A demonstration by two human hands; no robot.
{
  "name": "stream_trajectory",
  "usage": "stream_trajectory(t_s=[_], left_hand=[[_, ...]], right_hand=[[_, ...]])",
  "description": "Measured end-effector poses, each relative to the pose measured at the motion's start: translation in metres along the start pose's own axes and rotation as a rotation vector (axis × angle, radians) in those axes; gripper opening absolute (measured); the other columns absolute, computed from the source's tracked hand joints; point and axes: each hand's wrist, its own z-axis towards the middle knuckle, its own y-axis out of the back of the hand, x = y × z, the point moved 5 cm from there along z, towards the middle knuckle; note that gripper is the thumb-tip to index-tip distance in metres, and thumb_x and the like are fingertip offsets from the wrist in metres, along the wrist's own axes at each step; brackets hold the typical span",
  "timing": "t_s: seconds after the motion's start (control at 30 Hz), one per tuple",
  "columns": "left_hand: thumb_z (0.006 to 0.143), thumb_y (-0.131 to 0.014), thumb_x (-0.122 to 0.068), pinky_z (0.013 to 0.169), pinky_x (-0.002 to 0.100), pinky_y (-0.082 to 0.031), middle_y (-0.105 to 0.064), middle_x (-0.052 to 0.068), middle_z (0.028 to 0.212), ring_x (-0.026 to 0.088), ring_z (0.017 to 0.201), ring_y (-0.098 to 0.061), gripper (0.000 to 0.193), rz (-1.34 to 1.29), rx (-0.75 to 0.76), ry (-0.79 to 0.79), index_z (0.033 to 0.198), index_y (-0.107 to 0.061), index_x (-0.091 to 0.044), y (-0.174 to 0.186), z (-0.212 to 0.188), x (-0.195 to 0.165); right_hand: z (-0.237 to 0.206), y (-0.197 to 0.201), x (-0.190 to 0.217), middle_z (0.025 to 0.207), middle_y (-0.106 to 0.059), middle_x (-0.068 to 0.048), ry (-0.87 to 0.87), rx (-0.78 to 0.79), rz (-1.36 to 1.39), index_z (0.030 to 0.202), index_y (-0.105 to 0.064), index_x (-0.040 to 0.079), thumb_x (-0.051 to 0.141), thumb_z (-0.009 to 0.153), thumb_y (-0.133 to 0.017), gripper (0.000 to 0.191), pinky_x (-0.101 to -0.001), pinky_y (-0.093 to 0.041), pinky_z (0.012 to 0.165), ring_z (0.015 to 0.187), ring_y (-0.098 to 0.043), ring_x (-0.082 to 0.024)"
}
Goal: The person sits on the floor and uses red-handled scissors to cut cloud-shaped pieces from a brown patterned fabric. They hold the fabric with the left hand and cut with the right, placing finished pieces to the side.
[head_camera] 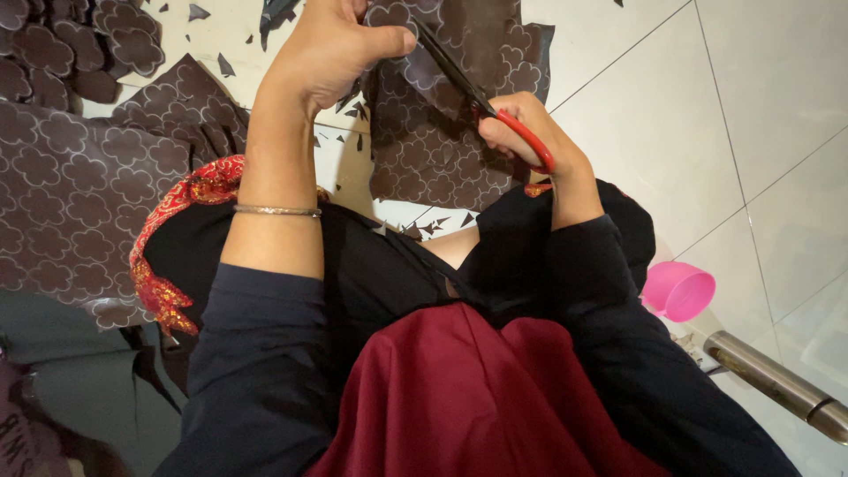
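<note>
My left hand (pixel 331 53) grips the top edge of a dark brown sheet (pixel 442 141) printed with pale flower outlines, thumb pressed on it. My right hand (pixel 530 132) is closed through the red handles of a pair of scissors (pixel 481 97), whose dark blades point up and left across the sheet toward my left thumb. A thin metal bangle (pixel 276 210) sits on my left wrist. Both arms wear dark blue sleeves.
A larger piece of the same printed sheet (pixel 79 194) lies at the left, cut flower shapes (pixel 62 44) piled at top left. Small dark scraps (pixel 353 115) litter the white tiled floor (pixel 707 106). A pink cup (pixel 680 290) and a metal tube (pixel 777 382) lie at the right.
</note>
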Motion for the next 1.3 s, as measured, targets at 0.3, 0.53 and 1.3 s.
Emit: stream_trajectory(t_s=[0.3, 0.53, 1.3], left_hand=[[0.090, -0.076, 0.002, 0.093, 0.028, -0.054, -0.067, 0.003, 0.123, 0.014, 0.111, -0.064, 0.042, 0.008, 0.003, 0.038, 0.129, -0.063, 0.002, -0.001, 0.001, 0.000], [0.091, -0.076, 0.003, 0.103, 0.029, -0.052, -0.066, 0.005, 0.132, 0.016, 0.121, -0.062, 0.046, 0.020, 0.013, 0.005, 0.135, -0.062, 0.003, -0.001, 0.001, 0.001], [0.091, -0.076, -0.001, 0.072, 0.026, -0.047, -0.068, -0.004, 0.088, 0.008, 0.079, -0.061, 0.009, -0.062, -0.108, 0.079, 0.097, -0.070, -0.004, 0.004, 0.002, 0.004]], right_hand=[[-0.005, 0.004, -0.003, 0.059, -0.047, 0.007, -0.066, -0.046, -0.038, 0.067, -0.050, 0.015, 0.073, 0.083, -0.072, 0.065, -0.0189, -0.035, 0.046, 0.052, -0.047, -0.003], [-0.004, 0.002, 0.003, 0.060, -0.049, 0.005, -0.110, -0.076, -0.067, 0.066, -0.051, 0.011, 0.058, 0.089, -0.074, 0.056, -0.0196, -0.035, 0.046, 0.051, -0.047, -0.004], [0.000, 0.002, 0.003, 0.059, -0.049, 0.003, -0.059, 0.028, 0.011, 0.080, -0.067, 0.008, 0.055, 0.093, -0.061, 0.049, -0.0220, -0.037, 0.049, 0.051, -0.046, -0.006]])
